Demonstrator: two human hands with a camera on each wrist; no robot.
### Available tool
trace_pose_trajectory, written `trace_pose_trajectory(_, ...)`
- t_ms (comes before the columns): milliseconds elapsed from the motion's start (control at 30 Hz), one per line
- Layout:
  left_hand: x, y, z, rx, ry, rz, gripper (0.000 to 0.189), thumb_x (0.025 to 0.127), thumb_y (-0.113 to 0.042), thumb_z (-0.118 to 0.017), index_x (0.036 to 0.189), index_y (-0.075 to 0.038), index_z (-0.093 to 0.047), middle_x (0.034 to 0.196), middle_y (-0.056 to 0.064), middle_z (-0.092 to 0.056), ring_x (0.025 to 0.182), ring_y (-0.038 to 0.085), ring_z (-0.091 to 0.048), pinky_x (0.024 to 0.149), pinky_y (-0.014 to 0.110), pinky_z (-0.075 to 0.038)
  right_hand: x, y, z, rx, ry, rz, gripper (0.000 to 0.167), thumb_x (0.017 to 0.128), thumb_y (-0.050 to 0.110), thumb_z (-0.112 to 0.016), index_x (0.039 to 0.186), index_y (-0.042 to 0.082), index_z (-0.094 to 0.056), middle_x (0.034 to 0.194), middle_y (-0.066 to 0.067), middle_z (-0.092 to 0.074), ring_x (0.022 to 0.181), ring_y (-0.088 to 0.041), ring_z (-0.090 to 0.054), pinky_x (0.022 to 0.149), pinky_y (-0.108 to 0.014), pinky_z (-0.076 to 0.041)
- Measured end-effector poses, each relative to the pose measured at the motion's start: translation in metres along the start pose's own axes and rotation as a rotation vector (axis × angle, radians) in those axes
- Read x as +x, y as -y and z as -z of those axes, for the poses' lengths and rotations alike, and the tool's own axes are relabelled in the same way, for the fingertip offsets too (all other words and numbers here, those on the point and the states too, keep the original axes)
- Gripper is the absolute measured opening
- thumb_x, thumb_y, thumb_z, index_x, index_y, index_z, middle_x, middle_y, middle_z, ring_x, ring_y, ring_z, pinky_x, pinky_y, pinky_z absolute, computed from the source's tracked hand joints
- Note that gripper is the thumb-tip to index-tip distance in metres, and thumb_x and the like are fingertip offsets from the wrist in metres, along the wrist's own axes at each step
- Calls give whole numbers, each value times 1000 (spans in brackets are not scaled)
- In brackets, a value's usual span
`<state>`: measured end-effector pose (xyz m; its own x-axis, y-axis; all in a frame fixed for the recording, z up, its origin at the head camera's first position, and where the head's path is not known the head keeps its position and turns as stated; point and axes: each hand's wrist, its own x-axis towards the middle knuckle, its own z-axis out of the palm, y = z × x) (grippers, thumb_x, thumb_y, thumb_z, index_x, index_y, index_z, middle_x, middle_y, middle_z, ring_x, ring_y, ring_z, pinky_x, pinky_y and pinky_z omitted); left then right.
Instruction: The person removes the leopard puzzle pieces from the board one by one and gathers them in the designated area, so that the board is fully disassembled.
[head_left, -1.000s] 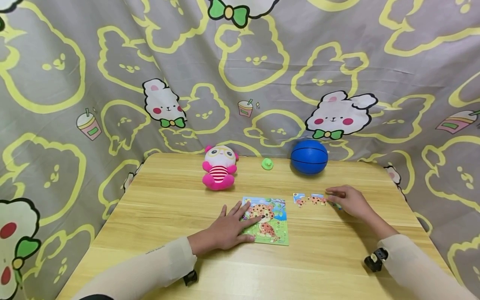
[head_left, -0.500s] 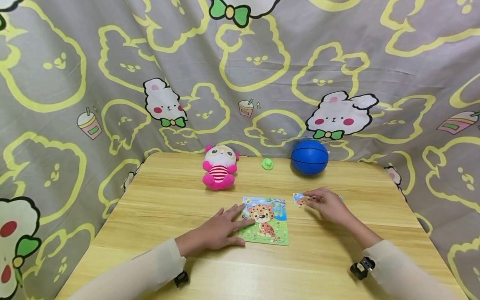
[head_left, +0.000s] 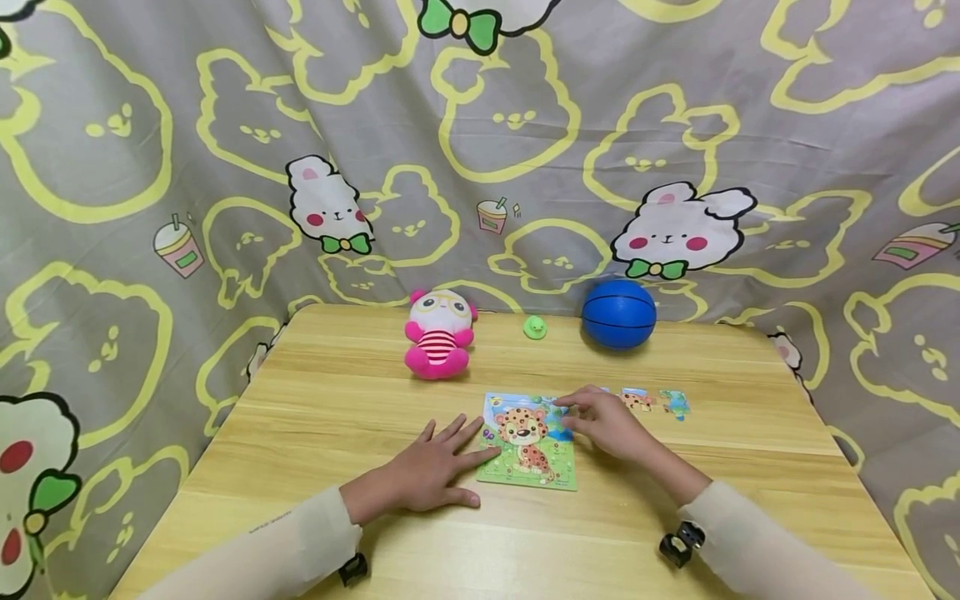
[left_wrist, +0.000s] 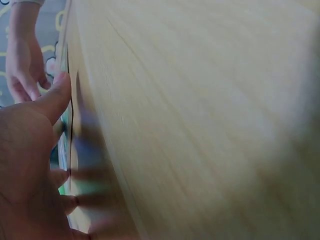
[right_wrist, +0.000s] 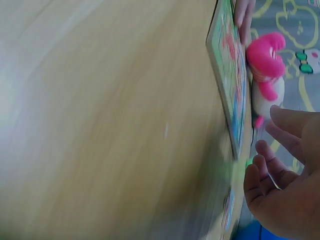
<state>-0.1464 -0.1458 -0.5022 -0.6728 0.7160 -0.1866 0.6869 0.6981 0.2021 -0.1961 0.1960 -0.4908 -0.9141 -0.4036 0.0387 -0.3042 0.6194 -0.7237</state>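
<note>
A square puzzle board with a spotted leopard cub picture lies flat on the table. My left hand rests at its left side, fingers spread, with a fingertip touching the board's edge. At the board's upper right is my right hand, its thumb and fingers apart; the right wrist view shows nothing between them. Behind that hand lie loose puzzle pieces: a cub-patterned one, a blue-green one, and another mostly hidden by the hand. In the left wrist view, the left hand stays close to the tabletop.
A pink and white plush panda sits at the back of the wooden table. To its right are a small green rubber duck and a blue basketball. A grey patterned curtain hangs behind the table.
My right hand has moved left from the loose pieces to the board's upper right corner. My left hand has slid left, off the picture to the board's edge.
</note>
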Motion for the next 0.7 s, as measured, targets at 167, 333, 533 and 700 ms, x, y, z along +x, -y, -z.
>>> trace_pose_trajectory(167, -1, -1, 2, -7, 11, 2, 76, 97, -72, -46, 163, -45, -22, 174, 7, -5, 159, 38, -9, 116, 74, -21, 8, 13, -16, 24, 21, 44, 29, 96, 15, -74, 124, 10, -75, 111, -5, -70, 97, -22, -61, 79, -34, -51)
trace_pose_trajectory(333, -2, -3, 4, -22, 10, -7, 76, 97, -69, -50, 164, -42, -24, 174, 10, -7, 158, 40, -10, 115, 75, -20, 15, 21, -30, 38, 31, 54, 28, 96, 15, -75, 124, 11, -76, 109, -4, -69, 95, -17, -62, 77, -32, -51)
trace_pose_trajectory(533, -2, -3, 5, -7, 5, -19, 76, 97, -69, -50, 164, -41, -25, 174, 12, -10, 157, 42, -13, 113, 76, -23, 21, 31, -44, 40, 40, 53, 29, 95, 15, -75, 124, 12, -76, 104, -1, -68, 89, -12, -59, 76, -30, -51)
trace_pose_trajectory(700, -1, -2, 4, 8, 5, -25, 76, 98, -69, -48, 164, -41, -24, 174, 12, -9, 157, 42, -13, 113, 76, -24, 26, 39, -55, 57, 49, 57, 30, 94, 13, -76, 124, 11, -75, 108, -3, -70, 92, -14, -61, 80, -34, -51)
